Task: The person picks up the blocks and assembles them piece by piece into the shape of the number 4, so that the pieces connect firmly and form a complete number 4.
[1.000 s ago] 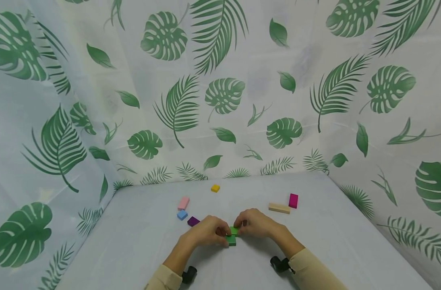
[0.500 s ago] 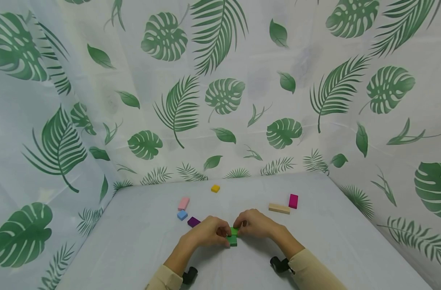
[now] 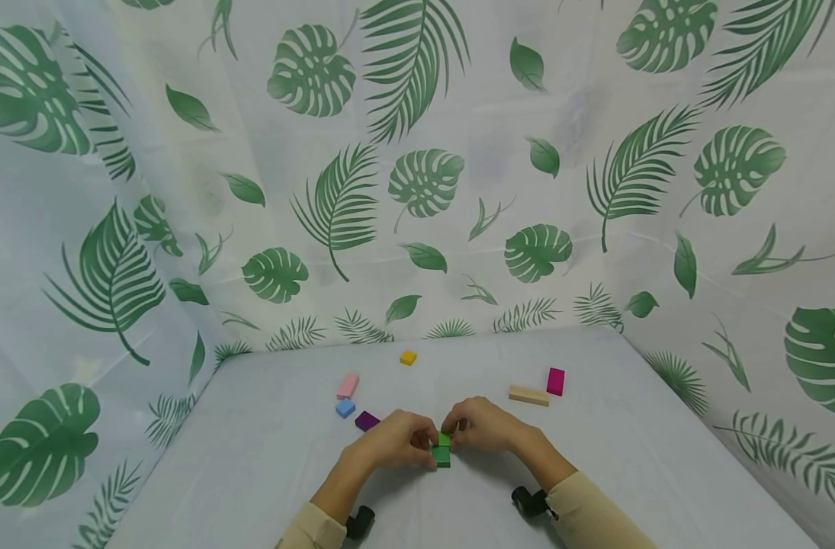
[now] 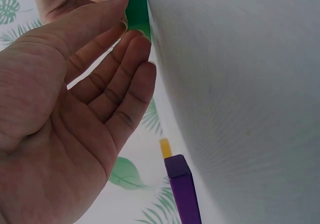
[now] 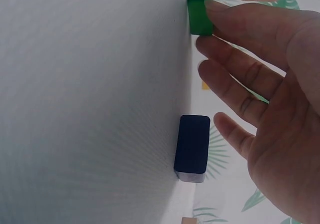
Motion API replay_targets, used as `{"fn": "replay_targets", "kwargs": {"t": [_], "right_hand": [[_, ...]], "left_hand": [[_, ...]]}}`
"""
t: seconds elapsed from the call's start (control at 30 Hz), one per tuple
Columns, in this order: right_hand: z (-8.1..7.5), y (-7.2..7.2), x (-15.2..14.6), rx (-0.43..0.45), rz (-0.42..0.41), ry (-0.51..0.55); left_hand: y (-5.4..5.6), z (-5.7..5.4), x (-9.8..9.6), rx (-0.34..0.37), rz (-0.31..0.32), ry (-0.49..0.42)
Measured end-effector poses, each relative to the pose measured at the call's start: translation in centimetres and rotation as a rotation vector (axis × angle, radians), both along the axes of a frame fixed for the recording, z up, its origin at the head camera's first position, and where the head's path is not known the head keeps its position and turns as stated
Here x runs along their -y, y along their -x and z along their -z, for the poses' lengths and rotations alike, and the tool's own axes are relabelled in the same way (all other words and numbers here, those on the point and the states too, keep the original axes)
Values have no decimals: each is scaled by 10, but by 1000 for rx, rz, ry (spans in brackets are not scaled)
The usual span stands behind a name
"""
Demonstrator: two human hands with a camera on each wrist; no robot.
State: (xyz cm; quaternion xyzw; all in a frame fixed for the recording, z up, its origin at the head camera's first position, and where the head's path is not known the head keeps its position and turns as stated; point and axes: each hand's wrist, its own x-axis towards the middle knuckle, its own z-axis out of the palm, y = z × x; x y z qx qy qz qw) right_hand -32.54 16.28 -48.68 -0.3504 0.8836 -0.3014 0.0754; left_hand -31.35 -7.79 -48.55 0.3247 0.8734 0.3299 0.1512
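Observation:
Two green blocks lie against each other on the table, between my hands. The darker green block (image 3: pixel 442 457) is nearer to me, and my left hand (image 3: pixel 396 439) pinches it between thumb and fingers. Just beyond it is the lighter green block (image 3: pixel 444 439), which my right hand (image 3: pixel 484 425) pinches from the right. In the left wrist view, the thumb (image 4: pixel 95 21) lies along the dark green block (image 4: pixel 138 11). The right wrist view shows the light green block (image 5: pixel 201 18) at my thumb and fingertips, its edge meeting the darker one.
Left of my hands are a purple block (image 3: pixel 366 420), a blue block (image 3: pixel 345 408) and a pink block (image 3: pixel 348 386). A yellow block (image 3: pixel 407 357) lies far back. To the right are a wooden block (image 3: pixel 529 394) and a magenta block (image 3: pixel 556 381). A navy block (image 5: pixel 193 145) shows beneath my right fingers.
The darker green block has slid slightly to the right and now lines up more closely with the lighter one. My hands have barely moved.

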Motion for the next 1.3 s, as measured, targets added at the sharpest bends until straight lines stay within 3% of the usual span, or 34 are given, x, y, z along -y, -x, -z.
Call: {"fn": "replay_targets", "kwargs": {"t": [0.37, 1.3], "right_hand": [[0, 1, 1, -6, -7, 0], [-1, -1, 1, 6, 2, -9]], "left_hand": [[0, 1, -1, 21, 9, -18], [0, 2, -1, -8, 38, -24]]}}
